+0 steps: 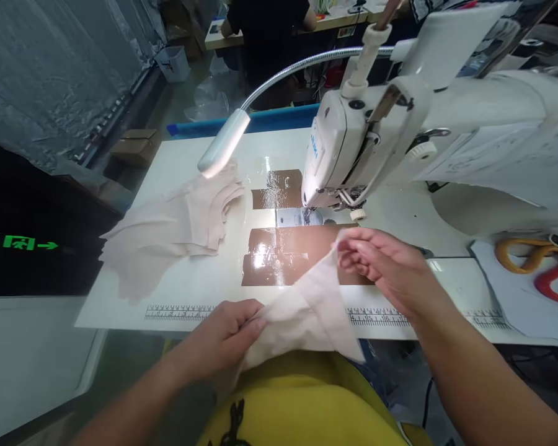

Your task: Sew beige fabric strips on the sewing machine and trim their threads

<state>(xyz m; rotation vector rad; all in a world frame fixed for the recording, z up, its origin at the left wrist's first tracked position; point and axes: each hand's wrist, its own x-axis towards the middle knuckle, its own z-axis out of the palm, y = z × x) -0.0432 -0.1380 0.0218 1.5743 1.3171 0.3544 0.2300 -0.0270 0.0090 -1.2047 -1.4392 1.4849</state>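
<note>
A pale pink piece of fabric (302, 316) stretches between both my hands over the front edge of the sewing table (181, 285). My left hand (225, 337) pinches its near lower edge, fingers closed. My right hand (381, 260) grips its upper corner, fingers curled, a short way in front of the white sewing machine (353, 142) and its needle area (307, 214). Brown tape patches (279, 254) cover the table around the needle plate.
A pile of the same pink fabric pieces (167, 232) lies at the table's left. A gooseneck lamp (223, 145) hangs over it. Scissors with orange and red handles (539, 266) lie at the right. Another person in black (267, 37) is at a far table. A printed ruler (177, 311) runs along the front edge.
</note>
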